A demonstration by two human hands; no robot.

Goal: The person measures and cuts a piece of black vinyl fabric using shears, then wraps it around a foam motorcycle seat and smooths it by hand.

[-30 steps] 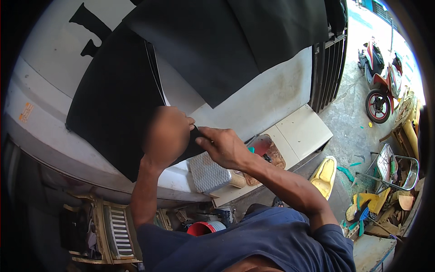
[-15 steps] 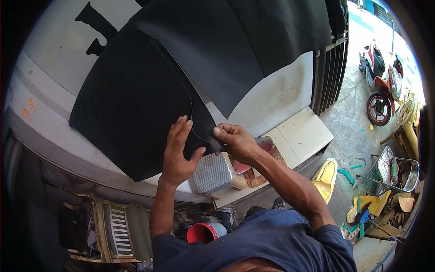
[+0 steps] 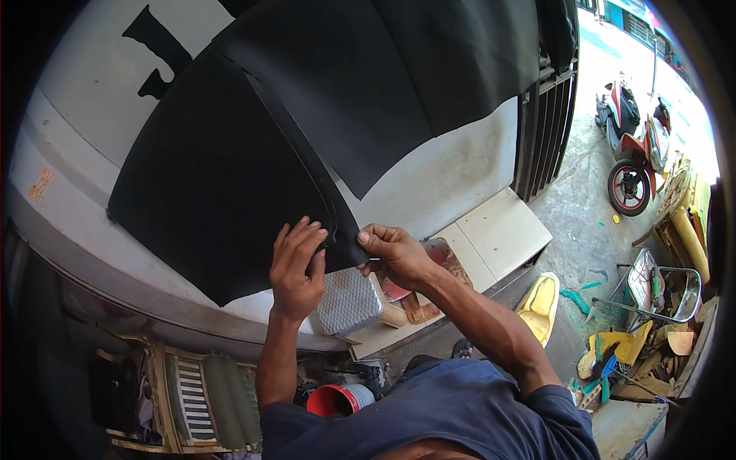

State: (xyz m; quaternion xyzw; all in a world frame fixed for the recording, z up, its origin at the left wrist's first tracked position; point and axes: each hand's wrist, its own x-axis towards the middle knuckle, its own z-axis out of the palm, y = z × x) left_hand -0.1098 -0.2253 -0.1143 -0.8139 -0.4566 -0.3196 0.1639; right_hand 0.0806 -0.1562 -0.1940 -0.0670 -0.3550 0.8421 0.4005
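Observation:
A black pliable sheet (image 3: pixel 184 192), with a seam line along its right side, lies on a large white surface (image 3: pixel 77 115). A second black sheet (image 3: pixel 353 84) covers the upper middle, with a narrow white gap between the two. My left hand (image 3: pixel 298 268) rests on the lower part of the first sheet, fingers extended beside the seam. My right hand (image 3: pixel 395 253) pinches that sheet's lower right corner between thumb and fingers. Just below the sheet sits a silver quilted block (image 3: pixel 349 303).
A tiled ledge (image 3: pixel 502 230) runs along the wall below a dark grille (image 3: pixel 544 138). A red scooter (image 3: pixel 640 146), yellow foam piece (image 3: pixel 537 307), metal chair frame (image 3: pixel 675 291) and scraps stand at right. A red bucket (image 3: pixel 330 401) and wooden slatted frame (image 3: pixel 192 399) lie below.
My left hand has moved from beside my right hand to lie open on the sheet, slightly lower. The sheet's right edge now lies flatter, narrowing the white gap. My right hand moved right.

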